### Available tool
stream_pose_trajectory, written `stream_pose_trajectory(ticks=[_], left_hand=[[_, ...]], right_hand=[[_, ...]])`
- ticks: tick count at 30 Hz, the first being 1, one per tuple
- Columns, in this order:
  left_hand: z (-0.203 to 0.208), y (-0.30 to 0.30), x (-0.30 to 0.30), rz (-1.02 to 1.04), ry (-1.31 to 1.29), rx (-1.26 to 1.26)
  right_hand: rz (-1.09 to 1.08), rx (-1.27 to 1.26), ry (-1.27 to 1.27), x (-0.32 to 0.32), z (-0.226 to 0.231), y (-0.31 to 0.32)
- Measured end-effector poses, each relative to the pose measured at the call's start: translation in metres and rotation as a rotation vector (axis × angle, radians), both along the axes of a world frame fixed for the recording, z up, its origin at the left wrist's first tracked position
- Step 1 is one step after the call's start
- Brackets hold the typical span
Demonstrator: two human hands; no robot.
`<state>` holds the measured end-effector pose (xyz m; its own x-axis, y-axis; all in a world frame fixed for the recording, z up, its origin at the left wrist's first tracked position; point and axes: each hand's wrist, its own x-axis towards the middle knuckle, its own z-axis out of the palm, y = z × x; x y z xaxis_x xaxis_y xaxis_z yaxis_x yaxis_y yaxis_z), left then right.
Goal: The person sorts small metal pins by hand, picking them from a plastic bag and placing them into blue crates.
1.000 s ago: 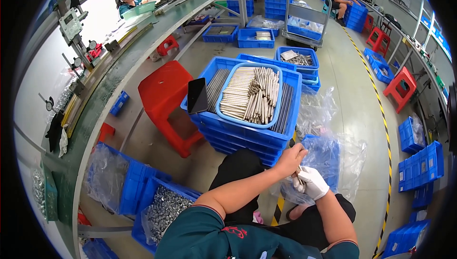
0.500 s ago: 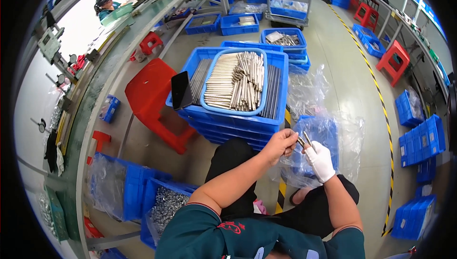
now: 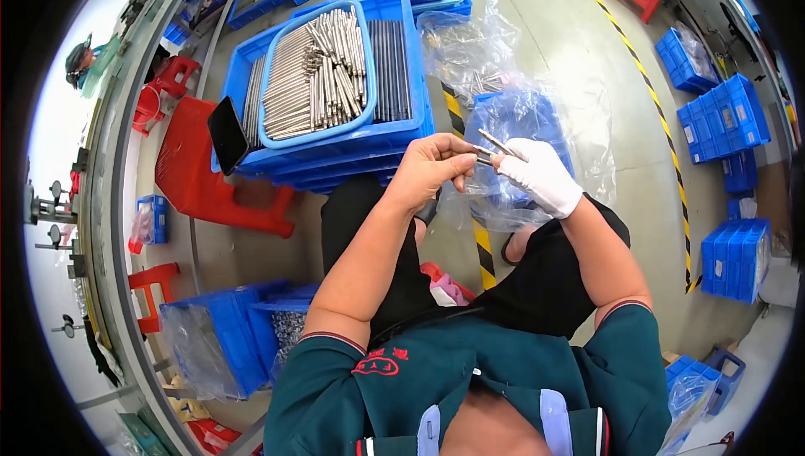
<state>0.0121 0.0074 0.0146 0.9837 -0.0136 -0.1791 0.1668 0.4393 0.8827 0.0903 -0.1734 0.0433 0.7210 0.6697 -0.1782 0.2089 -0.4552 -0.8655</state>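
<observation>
My bare left hand (image 3: 430,172) is closed, thumb and fingers pinching the end of a slim metal rod. In my right hand (image 3: 543,177), which wears a white glove, are metal rods (image 3: 496,142); one slants up past the fingers and others point toward my left fingertips. Both hands meet above a blue bin lined with clear plastic (image 3: 524,116). To the left, a light blue tray (image 3: 370,62) full of similar silvery rods (image 3: 323,78) rests on a stack of blue bins (image 3: 335,152). How many rods my fingers cover I cannot tell.
A dark phone (image 3: 226,135) leans at the bin's left corner, next to a red stool (image 3: 197,175). Dark rods (image 3: 389,70) fill the bin's right side. Lower left, a blue bin holds small metal parts (image 3: 289,328). Yellow-black tape (image 3: 637,62) marks the floor.
The view has tilted downward and shifted, so the bins and tray now sit higher and further left. Both hands stay close together, still holding the rods.
</observation>
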Motion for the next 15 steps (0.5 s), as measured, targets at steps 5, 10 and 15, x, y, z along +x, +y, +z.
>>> stream_pose_trajectory(ticks=[5,10,15], left_hand=[[-0.0056,-0.0018,-0.0021,-0.046,0.037,0.004],[-0.0006,0.0054,-0.0041,0.146,-0.018,0.098],[-0.0009,-0.0012,-0.0023,0.062,0.018,-0.003]], right_hand=[[-0.004,0.112,-0.098,-0.0093,-0.0040,0.0019],[-0.021,0.055,-0.007,-0.0029,0.0005,-0.0015],[0.061,0.013,-0.043,-0.0061,0.0006,-0.0004]])
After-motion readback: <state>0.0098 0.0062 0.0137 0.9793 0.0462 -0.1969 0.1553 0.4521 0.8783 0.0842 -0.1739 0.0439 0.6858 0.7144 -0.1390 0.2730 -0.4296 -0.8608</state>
